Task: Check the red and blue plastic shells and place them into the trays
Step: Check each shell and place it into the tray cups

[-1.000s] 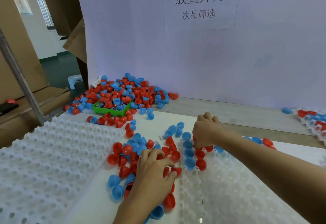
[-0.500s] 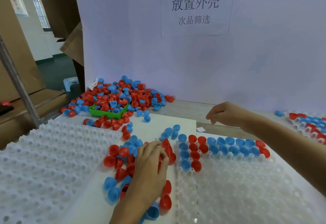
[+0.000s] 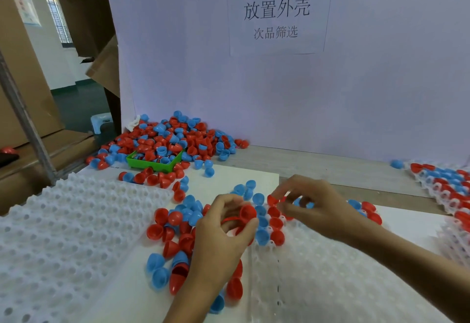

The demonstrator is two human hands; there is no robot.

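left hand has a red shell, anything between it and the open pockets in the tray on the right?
Nothing visible. The left hand holds a red shell right at the edge of the white tray. The filled pockets sit along the tray's far rows; nearer pockets are free. The right hand hovers over the filled rows, not the free ones.

Shells (image 3: 175, 142) red & blue; trays (image 3: 76, 221) white, dimpled; bin (image 3: 152, 166) green; sign (image 3: 277, 12) white w/ black, probably printed, text.

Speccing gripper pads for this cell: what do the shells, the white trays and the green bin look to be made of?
Red shell in the left hand: thin, hard-looking moulded plastic, smooth with a slight sheen. White tray: thin, translucent, formed plastic sheet, probably flexible; its dimples show glossy highlights. Green bin: opaque plastic that looks rigid, straight walls.
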